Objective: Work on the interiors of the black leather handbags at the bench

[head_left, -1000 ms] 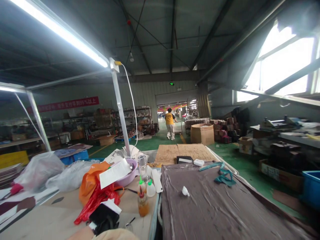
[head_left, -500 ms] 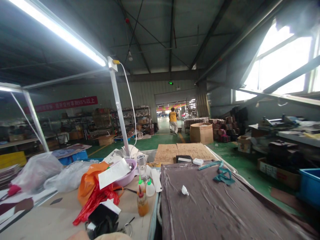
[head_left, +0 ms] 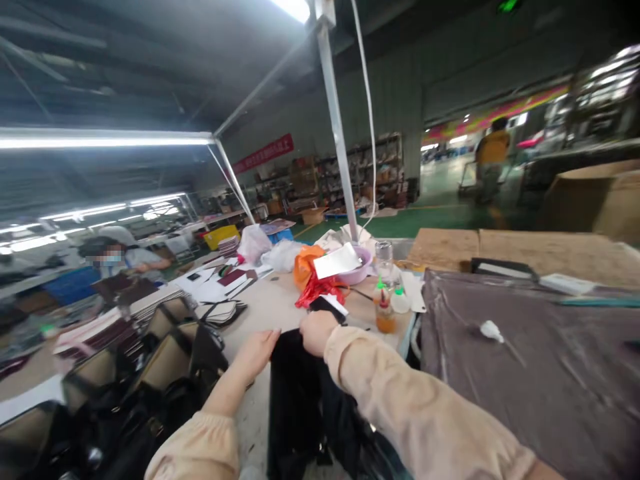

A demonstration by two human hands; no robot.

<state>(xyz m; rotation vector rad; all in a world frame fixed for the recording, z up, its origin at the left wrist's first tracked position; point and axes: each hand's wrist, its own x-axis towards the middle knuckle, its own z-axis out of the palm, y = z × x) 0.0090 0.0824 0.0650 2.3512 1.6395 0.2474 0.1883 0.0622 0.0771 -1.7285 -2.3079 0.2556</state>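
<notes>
Both hands grip the top edge of a black bag (head_left: 295, 407) that stands on the table right in front of me. My left hand (head_left: 256, 355) pinches the left corner of that edge. At the right corner, my right hand (head_left: 317, 331) is closed on it, knuckles up. Small bits of metal show low on the bag, whose lower part runs out of view. To the left stand several more black bags (head_left: 163, 360) with beige inner panels. Just beyond my right hand lie a red plastic bag (head_left: 320, 293) and a dark flat piece.
Squeeze bottles, one with amber liquid (head_left: 386, 321), stand beside the glass jar (head_left: 384, 252) and purple basin (head_left: 361, 267). A metal post (head_left: 339, 133) rises behind. Brown sheeting (head_left: 465, 373) covers the right-hand surface. A co-worker (head_left: 145, 263) sits far left; another person (head_left: 493, 157) walks beyond.
My view has swung left and down, bringing the row of black bags and the seated co-worker into sight. Both my hands now show, gripping the black bag.
</notes>
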